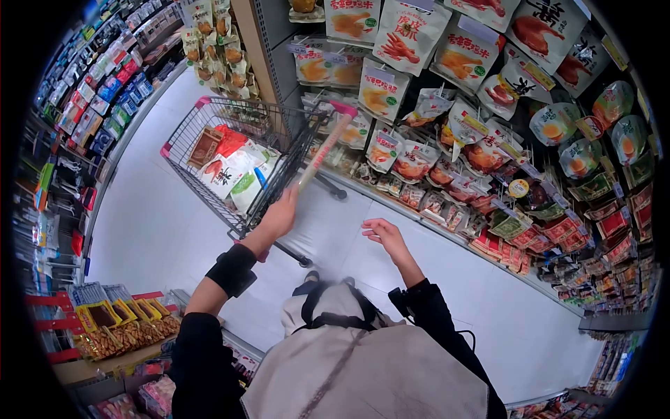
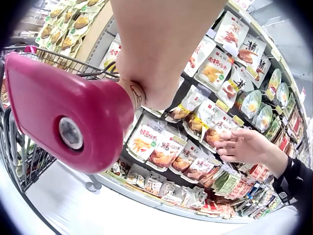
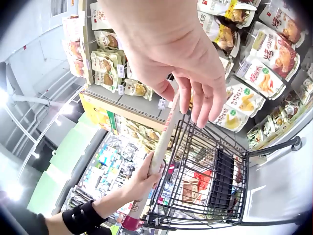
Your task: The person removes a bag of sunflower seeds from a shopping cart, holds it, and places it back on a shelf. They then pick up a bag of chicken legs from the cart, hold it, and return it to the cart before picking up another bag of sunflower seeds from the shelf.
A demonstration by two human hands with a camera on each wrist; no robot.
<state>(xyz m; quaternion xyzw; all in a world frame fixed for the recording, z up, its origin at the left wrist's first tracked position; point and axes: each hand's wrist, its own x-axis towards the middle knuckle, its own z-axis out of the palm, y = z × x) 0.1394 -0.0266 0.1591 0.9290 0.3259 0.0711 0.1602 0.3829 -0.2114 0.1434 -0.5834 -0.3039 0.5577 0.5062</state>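
My left hand [image 1: 280, 213] grips the pale handle bar [image 1: 325, 150] of a wire shopping cart [image 1: 187, 120], near its left end. In the left wrist view, the handle's magenta end cap [image 2: 63, 112] fills the left side, and most of the gripping fingers are hidden. Inside the cart lie a white food pouch [image 1: 222, 171], a red package [image 1: 230, 142] and a brown package [image 1: 205, 145]. My right hand [image 1: 387, 237] hangs in the air to the right of the handle, holding nothing, fingers loosely bent. In the right wrist view, its fingers [image 3: 208, 100] overlap the handle's far end.
Hanging food pouches [image 1: 412, 35] fill the shelf along the right, with smaller packets [image 1: 453, 213] on its lower ledge. A shelf of household goods [image 1: 115, 94] lines the left. Yellow snack bags [image 1: 101, 315] hang at the lower left. Pale floor [image 1: 132, 230] lies between.
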